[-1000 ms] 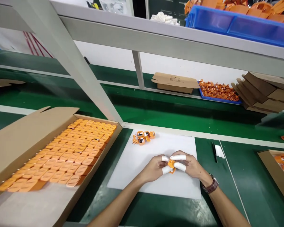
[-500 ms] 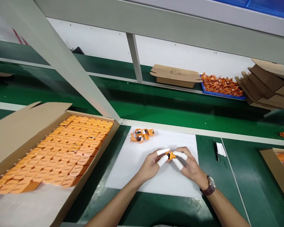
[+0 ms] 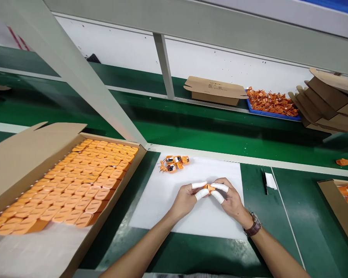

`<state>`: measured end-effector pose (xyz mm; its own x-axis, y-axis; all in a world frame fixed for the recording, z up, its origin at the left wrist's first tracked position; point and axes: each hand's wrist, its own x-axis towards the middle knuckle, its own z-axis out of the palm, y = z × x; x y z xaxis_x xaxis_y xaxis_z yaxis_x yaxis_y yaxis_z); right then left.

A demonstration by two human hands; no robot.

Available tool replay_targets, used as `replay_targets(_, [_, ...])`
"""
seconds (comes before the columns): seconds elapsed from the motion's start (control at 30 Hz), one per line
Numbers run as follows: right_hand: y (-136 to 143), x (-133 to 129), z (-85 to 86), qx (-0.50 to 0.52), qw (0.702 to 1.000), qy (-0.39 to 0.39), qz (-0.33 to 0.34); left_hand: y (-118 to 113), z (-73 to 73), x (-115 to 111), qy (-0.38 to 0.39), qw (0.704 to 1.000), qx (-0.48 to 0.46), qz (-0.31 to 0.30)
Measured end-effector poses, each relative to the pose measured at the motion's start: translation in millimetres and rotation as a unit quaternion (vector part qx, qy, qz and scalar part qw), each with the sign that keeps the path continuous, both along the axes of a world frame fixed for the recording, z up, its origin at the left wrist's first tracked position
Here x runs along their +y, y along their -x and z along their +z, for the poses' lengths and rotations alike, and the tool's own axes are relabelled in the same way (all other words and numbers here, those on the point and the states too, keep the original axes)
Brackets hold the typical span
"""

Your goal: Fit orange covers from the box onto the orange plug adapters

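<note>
Over a white sheet (image 3: 150, 208), both of my hands pinch one small orange part (image 3: 210, 188). My left hand (image 3: 185, 199) grips it from the left with white-covered thumb and finger. From the right, my right hand (image 3: 231, 199) holds the same part, also with white-covered fingertips. The fingers cover much of the part. Several orange pieces with dark insides and wires (image 3: 174, 163) lie at the sheet's upper left.
An open carton of orange pieces in rows (image 3: 89, 191) stands at the left. A black tool (image 3: 264, 181) lies beside white paper (image 3: 270, 181). Behind are a blue tray (image 3: 274, 114), a flat carton (image 3: 214, 98) and stacked cartons (image 3: 327, 102). Another box (image 3: 336, 216) stands right.
My left thumb has moved further over the orange part, and the dark area on it is now mostly covered. The view has shifted slightly.
</note>
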<state>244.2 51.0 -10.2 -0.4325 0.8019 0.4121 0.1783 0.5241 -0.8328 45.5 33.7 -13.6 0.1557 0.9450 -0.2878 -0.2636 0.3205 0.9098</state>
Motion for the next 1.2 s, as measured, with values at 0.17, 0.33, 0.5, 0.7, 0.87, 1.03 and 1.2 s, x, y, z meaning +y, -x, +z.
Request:
replay_targets(0.17, [3, 0, 0.2, -0.006, 0.999, 0.025, 0.029, 4, 1.5, 0, -0.042, 0.998, 0.025, -0.037])
replay_targets(0.33, [-5, 6, -1.7, 0.046, 0.967, 0.245, 0.059, 3, -1.3, -4, -0.063, 0.997, 0.045, -0.007])
replay_targets(0.5, [-6, 8, -5.2, 0.037, 0.944, 0.323, 0.065, 0, -2.1, -7, -0.083, 0.996, 0.044, -0.004])
replay_targets(0.7, [2, 2, -7.7, 0.044, 0.964, 0.258, 0.045, -1, 1.4, -7, -0.077, 0.996, 0.033, 0.004])
replay_targets(0.87, [0, 5, -0.4, 0.043, 0.962, 0.263, 0.065, -5, 2.0, -8, -0.050, 0.998, 0.042, 0.017])
replay_targets(1.03, [-8, 9, 3.6, 0.045, 0.956, 0.276, 0.089, -8, -0.7, -8, -0.045, 0.997, 0.064, 0.029])
replay_targets(1.2, [-9, 9, 3.2, 0.052, 0.950, 0.293, 0.097, -2, -5.8, -7, -0.074, 0.995, 0.067, 0.001])
